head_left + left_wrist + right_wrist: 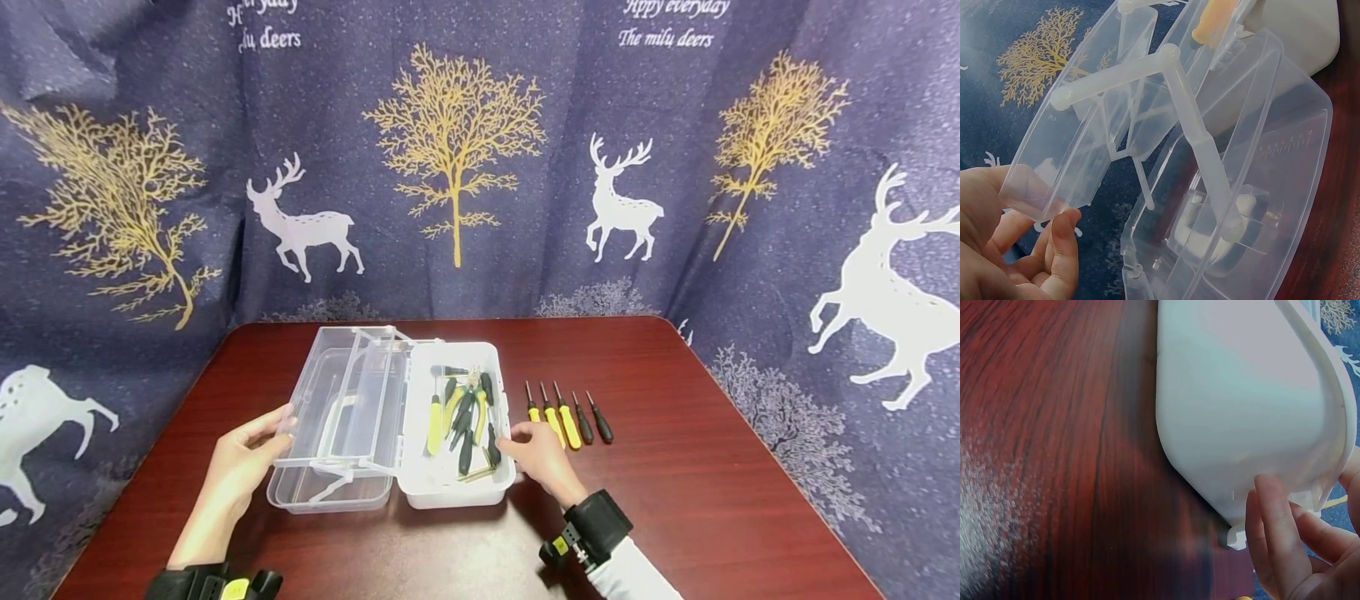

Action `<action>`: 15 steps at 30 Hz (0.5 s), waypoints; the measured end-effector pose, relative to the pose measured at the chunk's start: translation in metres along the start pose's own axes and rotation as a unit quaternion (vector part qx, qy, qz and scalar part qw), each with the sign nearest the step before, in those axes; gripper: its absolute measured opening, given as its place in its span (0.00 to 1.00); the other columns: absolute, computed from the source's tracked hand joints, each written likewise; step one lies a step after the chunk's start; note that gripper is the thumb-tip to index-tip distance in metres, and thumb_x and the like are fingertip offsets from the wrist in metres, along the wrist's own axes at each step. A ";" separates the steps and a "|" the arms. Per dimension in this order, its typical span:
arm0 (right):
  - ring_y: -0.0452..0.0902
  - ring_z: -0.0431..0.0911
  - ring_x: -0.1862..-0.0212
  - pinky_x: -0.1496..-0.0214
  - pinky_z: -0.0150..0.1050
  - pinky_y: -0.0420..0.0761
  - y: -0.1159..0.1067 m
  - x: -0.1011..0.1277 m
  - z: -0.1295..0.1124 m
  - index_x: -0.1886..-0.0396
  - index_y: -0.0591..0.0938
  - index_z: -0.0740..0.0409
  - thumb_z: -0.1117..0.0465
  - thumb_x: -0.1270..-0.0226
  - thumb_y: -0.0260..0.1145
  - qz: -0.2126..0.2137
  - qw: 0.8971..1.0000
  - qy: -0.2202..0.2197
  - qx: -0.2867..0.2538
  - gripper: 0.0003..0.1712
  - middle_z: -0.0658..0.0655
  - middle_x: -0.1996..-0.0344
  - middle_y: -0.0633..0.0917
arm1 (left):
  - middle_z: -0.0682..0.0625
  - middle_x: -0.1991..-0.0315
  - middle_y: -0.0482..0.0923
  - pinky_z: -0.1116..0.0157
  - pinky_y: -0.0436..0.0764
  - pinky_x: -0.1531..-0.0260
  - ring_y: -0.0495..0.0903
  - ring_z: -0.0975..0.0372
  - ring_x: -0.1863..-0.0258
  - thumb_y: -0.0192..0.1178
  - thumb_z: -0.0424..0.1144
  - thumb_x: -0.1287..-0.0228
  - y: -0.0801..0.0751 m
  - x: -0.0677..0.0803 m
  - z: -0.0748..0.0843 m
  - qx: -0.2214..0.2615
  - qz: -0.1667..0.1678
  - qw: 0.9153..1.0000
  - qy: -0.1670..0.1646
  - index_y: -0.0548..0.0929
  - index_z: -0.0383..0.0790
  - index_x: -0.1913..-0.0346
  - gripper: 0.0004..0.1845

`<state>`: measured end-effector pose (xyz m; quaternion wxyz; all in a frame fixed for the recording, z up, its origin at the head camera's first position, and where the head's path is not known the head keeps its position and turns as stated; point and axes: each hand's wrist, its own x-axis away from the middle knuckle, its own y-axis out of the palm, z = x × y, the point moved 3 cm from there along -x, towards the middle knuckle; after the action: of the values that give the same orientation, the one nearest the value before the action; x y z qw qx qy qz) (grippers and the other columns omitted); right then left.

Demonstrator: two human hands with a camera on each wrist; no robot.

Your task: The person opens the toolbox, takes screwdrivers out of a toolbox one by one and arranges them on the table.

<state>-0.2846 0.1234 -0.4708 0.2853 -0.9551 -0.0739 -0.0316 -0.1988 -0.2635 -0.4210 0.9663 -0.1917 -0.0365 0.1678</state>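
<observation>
In the head view a plastic toolbox stands opened out on the table. My left hand (238, 462) pinches the outer edge of its clear tray (318, 379), which is raised on hinged arms over the clear lid (330, 502). In the left wrist view, thumb and fingers (1063, 240) hold the tray's corner. My right hand (543, 458) grips the right wall of the white box (457, 499), with fingers against the outside and thumb at the rim. Inside the box lie pliers (480, 414) with yellow handles, a yellow screwdriver (435, 429) and several black-handled tools.
Right of the box, several screwdrivers (570, 429) with yellow or black handles lie in a row on the red-brown table (675, 500). A dark blue curtain (525, 275) printed with deer and trees hangs behind the table.
</observation>
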 end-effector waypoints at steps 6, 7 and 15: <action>0.71 0.39 0.84 0.81 0.33 0.71 -0.001 0.002 0.000 0.70 0.82 0.56 0.51 0.48 0.66 0.004 1.000 0.003 -0.001 0.13 0.49 0.83 0.77 | 0.81 0.71 0.74 0.77 0.75 0.69 0.74 0.84 0.68 0.59 0.37 0.41 0.002 0.001 -0.001 0.008 -0.003 1.000 -0.002 0.69 0.38 0.38 0.27; 0.71 0.39 0.85 0.81 0.33 0.71 -0.001 0.002 0.000 0.70 0.82 0.56 0.51 0.47 0.66 0.003 1.000 0.002 -0.001 0.12 0.49 0.83 0.77 | 0.81 0.71 0.74 0.78 0.75 0.69 0.74 0.84 0.68 0.58 0.37 0.41 0.003 0.001 -0.001 0.010 -0.004 1.000 -0.002 0.69 0.37 0.38 0.27; 0.81 0.43 0.77 0.73 0.39 0.82 -0.012 -0.002 -0.019 0.68 0.80 0.63 0.48 0.45 0.66 -0.086 0.996 -0.004 0.029 0.20 0.57 0.74 0.82 | 0.81 0.71 0.73 0.81 0.74 0.68 0.73 0.86 0.68 0.57 0.38 0.40 0.003 0.003 0.001 0.012 -0.004 1.000 -0.010 0.68 0.37 0.37 0.27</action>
<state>-0.2888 0.1229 -0.4488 0.3088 -0.9365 -0.1582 -0.0497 -0.1975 -0.2594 -0.4217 0.9689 -0.1779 -0.0444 0.1663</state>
